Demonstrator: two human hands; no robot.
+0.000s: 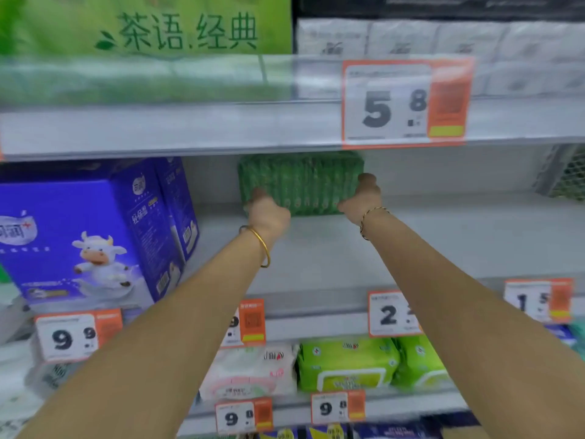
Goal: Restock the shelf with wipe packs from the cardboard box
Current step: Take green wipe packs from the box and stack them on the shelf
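Your hands flank the wipe bundle (300, 182) at the shelf's (443, 242) back edge. The cartons (95, 236) stand at its left end.

Single head-worn wide-angle view, facing store shelving straight on, close, pitched slightly down. Grey metal middle shelf (443, 242) sits mid-frame; upper shelf edge with orange-bordered price tag (406, 103) above, lower tiers below. Both forearms enter from bottom corners, reaching inward. Edges blurred, bowed by lens.

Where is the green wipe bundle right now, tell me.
In the head view, the green wipe bundle sits deep on the middle shelf, centre frame, gripped between the left hand and right hand, right of the purple cow box.
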